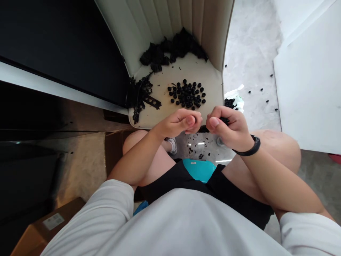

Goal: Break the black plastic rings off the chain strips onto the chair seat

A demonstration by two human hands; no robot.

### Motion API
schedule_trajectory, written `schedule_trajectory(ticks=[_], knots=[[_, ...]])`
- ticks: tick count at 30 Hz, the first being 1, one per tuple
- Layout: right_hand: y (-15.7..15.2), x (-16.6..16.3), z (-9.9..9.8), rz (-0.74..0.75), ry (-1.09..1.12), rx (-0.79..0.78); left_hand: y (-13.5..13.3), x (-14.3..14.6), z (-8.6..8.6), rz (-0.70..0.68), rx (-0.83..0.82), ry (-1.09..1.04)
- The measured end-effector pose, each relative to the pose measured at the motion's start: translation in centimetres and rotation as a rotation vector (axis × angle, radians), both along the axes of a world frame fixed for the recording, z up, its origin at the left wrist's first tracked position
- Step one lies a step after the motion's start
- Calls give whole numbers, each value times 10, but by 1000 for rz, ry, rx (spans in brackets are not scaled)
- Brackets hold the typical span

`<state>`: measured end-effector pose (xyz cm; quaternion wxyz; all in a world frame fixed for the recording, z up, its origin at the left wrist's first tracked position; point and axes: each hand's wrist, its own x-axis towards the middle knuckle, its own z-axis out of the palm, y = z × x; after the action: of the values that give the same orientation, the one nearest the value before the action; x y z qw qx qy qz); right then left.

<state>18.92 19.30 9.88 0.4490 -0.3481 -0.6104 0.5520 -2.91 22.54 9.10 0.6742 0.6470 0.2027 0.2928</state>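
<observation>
Both my hands are closed and held close together, a small gap apart, above the front edge of the cream chair seat (160,115). My left hand (181,122) has its thumb pressed along curled fingers; whatever lies inside is hidden. In my right hand (230,128), a small black piece (225,120) shows within the curled fingers, its exact kind unclear. Just beyond my hands, many round black beads or rings (188,96) with center holes are spread in a loose cluster on the seat.
Crumpled black scraps (173,46) lie against the chair back, and thin black frame-like scraps (144,96) on the seat's left. A white plastic bag (238,99) with black pieces is on the floor at right. Black bits (199,144) litter the floor below. A turquoise surface (199,170) shows between my legs.
</observation>
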Motion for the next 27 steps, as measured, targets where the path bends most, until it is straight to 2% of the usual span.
schedule_trajectory(ticks=[2,6,12,19,24,27], knots=[[1,4,1,-35,13,-2,2,-5,1,85,7,-47],[10,10,-3,-129,-63,1,11,-13,4,302,173,24],[18,7,-8,-172,-210,80,18,-15,3,411,282,82],[28,10,-14,-213,-347,183,29,-26,-15,517,421,210],[46,19,-12,-270,-392,263,61,-49,-25,636,562,437],[55,22,-11,-313,-387,288,82,-58,-37,716,600,541]])
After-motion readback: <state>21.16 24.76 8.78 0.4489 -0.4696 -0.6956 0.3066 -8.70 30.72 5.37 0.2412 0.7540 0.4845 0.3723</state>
